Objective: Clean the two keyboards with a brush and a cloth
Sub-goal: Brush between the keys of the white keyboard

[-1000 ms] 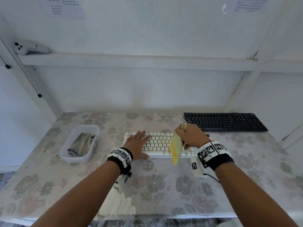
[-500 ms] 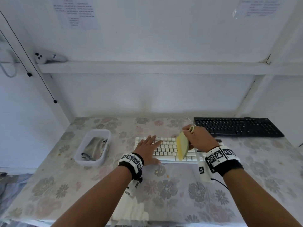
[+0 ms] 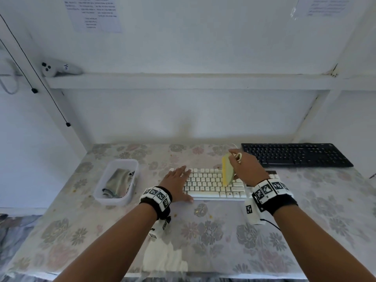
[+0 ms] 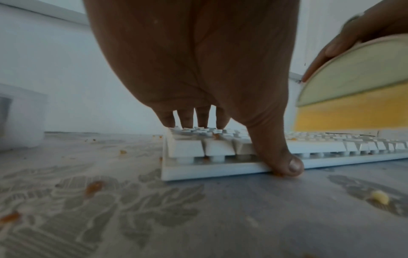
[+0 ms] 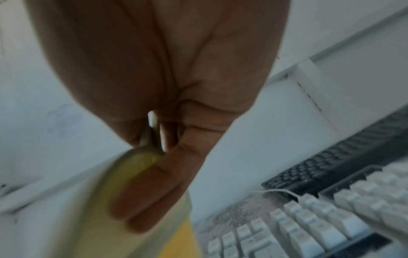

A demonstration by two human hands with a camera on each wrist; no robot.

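Brush [image 3: 227, 171] bristles sit on the white keyboard [image 3: 211, 185], the right hand [image 3: 245, 167] curled tight around its handle. Left hand [image 3: 176, 184] lies flat, fingers straight, on the keys, holding nothing.

blurry r hand [image 5: 154, 139] round yellow brush [image 5: 141, 218], white kbd [image 5: 309, 227] below, black kbd [image 5: 331, 165] behind

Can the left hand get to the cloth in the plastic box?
Probably yes. The left hand rests flat on the white keyboard, holding nothing, and the cloth lies in the open plastic box just to its left, with only bare table between them.
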